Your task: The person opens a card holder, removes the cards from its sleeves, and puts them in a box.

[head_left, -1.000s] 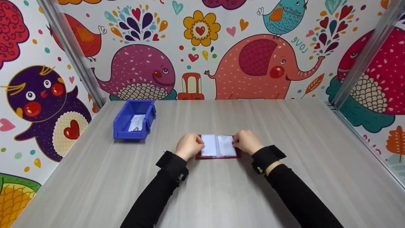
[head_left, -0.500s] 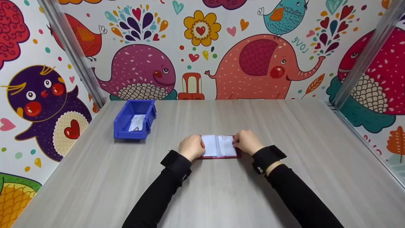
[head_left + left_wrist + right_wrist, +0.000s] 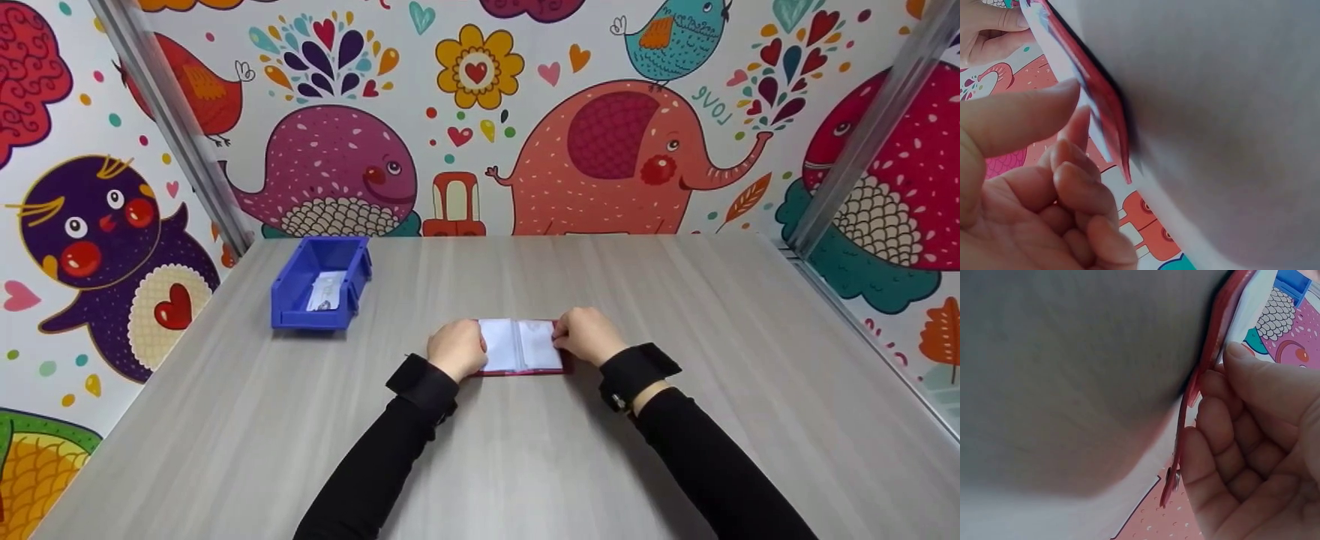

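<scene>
A small red card holder point(image 3: 538, 347) lies spread on the table, white pages in clear sleeves facing up. My left hand point(image 3: 456, 349) is at its left edge; in the left wrist view the thumb and index fingertips point(image 3: 1071, 93) meet the page edge, the other fingers curled. At the right edge, my right hand point(image 3: 591, 335) pinches the card holder. The right wrist view shows the thumb on the page side and curled fingers against the red cover point(image 3: 1219, 326). A strap with a metal snap point(image 3: 1172, 478) sticks out there. The left hand covers the holder's left edge in the head view.
A blue plastic bin point(image 3: 309, 319) stands at the back left of the table point(image 3: 487, 465), with a small clear-and-white packet point(image 3: 325, 291) inside. Printed cartoon panels and metal posts point(image 3: 169, 127) bound the table at the back and sides.
My left hand has shifted slightly right, farther over the card holder's left edge, and its fingers have turned inward. The right hand and the card holder have stayed nearly in place.
</scene>
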Motion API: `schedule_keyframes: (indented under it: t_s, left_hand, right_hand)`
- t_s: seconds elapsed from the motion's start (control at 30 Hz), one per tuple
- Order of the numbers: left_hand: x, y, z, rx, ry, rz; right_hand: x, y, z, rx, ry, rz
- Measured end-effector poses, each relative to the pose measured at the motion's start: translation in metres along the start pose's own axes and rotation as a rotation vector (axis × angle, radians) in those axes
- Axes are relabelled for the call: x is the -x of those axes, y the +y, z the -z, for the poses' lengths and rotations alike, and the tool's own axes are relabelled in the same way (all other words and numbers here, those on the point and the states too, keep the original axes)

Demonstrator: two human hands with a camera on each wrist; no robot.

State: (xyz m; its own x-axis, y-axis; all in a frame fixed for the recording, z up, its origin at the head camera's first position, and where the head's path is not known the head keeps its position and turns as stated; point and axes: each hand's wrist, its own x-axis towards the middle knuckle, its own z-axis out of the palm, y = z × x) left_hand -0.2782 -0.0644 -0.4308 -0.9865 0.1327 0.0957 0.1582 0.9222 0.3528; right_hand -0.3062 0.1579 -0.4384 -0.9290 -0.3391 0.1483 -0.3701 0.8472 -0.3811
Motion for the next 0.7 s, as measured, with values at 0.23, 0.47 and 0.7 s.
schedule_keyframes:
  t_s: [0.23,0.47,0.7]
  left_hand:
    - [-0.0003,-0.0003,-0.0010,-0.025,0.016,-0.010]
    - [0.0006,0.0005,-0.0013,-0.021,0.026,-0.013]
    - [0.0003,0.0006,-0.0002,-0.011,0.002,0.009]
  right_hand:
    - [0.0003,0.0010,0.0006,-0.013,0.031,0.035]
    - [-0.0031,-0.0019,-0.0006,-0.015,0.037,0.019]
    - [-0.0060,-0.0032,-0.0019,0.027,0.020,0.045]
